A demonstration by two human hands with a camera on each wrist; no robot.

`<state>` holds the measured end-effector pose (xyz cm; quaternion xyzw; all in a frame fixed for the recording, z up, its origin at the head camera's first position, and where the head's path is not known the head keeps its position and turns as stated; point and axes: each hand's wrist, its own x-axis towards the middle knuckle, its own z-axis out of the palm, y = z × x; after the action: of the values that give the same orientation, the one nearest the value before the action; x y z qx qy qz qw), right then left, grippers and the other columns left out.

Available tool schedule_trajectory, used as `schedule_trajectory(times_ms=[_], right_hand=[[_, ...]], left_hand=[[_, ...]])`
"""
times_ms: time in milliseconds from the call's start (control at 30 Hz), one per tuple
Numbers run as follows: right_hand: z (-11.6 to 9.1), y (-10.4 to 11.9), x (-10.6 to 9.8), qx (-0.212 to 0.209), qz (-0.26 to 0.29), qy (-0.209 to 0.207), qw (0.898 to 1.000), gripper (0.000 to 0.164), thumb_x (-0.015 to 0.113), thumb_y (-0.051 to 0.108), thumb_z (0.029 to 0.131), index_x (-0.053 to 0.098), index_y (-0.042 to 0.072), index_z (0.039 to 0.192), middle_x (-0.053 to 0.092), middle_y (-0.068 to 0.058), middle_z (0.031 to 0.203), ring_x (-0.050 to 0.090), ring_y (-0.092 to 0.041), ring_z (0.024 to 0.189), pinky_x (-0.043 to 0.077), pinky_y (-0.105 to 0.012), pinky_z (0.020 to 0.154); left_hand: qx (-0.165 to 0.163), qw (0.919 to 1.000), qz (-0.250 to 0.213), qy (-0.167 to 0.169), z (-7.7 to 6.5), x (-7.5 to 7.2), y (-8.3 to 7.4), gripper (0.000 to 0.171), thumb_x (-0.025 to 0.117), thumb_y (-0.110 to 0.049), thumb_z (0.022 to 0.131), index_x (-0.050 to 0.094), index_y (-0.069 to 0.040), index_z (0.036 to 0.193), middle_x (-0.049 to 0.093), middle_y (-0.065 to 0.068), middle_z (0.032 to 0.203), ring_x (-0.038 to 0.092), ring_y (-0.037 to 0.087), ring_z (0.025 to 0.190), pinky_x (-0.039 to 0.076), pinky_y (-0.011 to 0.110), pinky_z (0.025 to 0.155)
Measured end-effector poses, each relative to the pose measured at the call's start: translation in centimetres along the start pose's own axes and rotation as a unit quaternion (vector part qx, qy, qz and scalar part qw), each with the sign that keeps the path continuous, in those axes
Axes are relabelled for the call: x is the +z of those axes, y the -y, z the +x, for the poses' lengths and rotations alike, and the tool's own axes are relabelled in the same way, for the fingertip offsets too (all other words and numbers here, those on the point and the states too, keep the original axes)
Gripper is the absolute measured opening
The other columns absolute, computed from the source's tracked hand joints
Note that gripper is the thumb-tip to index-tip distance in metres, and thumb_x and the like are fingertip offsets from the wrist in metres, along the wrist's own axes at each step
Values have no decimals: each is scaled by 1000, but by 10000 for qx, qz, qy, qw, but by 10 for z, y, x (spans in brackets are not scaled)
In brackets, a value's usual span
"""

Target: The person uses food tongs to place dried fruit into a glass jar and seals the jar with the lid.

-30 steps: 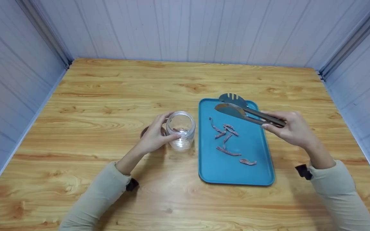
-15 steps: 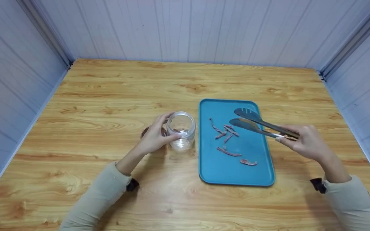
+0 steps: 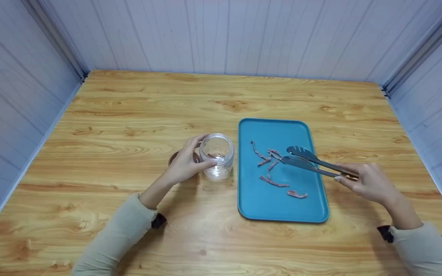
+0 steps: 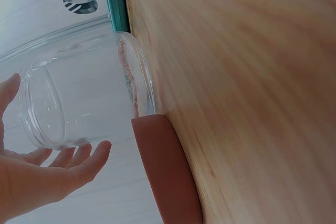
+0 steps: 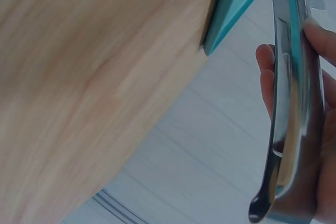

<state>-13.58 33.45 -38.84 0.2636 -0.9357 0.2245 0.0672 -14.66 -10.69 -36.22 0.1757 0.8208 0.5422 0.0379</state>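
Observation:
My left hand (image 3: 184, 164) holds a clear jar (image 3: 225, 168) near its rim, thumb on the near side. Reddish strips (image 4: 127, 69) lie at the jar's bottom in the left wrist view. Between thumb and fingers, my right hand (image 3: 372, 184) grips metal tongs (image 5: 307, 129) by the handles. In the head view the tongs' parted tips (image 3: 299, 157) hang over the blue tray (image 3: 282, 210), with nothing visible between them. Several reddish-brown meat-like strips (image 3: 274, 182) are scattered on the tray, some crossing each other. One tip overlaps the end of a strip in view; whether they touch, I cannot tell.
A reddish-brown round piece (image 4: 165, 169), perhaps a lid, lies beside the jar, partly hidden by my left hand in the head view. The wooden table (image 3: 148, 99) is bounded by pale panel walls (image 3: 213, 34) at the back and sides.
My right hand has moved the tongs right and toward me, bringing the tips from the tray's far end down toward the strips. The left hand and jar stay put.

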Motion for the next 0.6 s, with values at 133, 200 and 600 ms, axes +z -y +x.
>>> schedule_trajectory(times_ms=[133,200,600], right_hand=[[-1,-2,6,53,-86,-10,9999,26,70,6,74,65,-6,97,65,-15,84,62,-22,68,49,-32,52],[-1,-3,8,67,-133,-14,9999,26,70,5,73,65,-5,97,65,-15,84,62,-21,67,49,-32,52],[1,-3,16,349,-77,83,9993,24,70,6,73,67,-2,96,64,-7,75,42,-6,47,35,-23,41]], left_hand=[[9,10000,71,-8,0,0,0,70,70,-10,75,32,6,132,36,24,124,43,32,99,38,46,82],[18,10000,72,-14,0,0,1,70,70,-10,75,32,6,131,37,25,124,43,32,100,37,47,83],[-39,10000,18,37,0,0,1,70,70,-10,76,31,5,132,35,24,125,46,29,90,41,45,78]])
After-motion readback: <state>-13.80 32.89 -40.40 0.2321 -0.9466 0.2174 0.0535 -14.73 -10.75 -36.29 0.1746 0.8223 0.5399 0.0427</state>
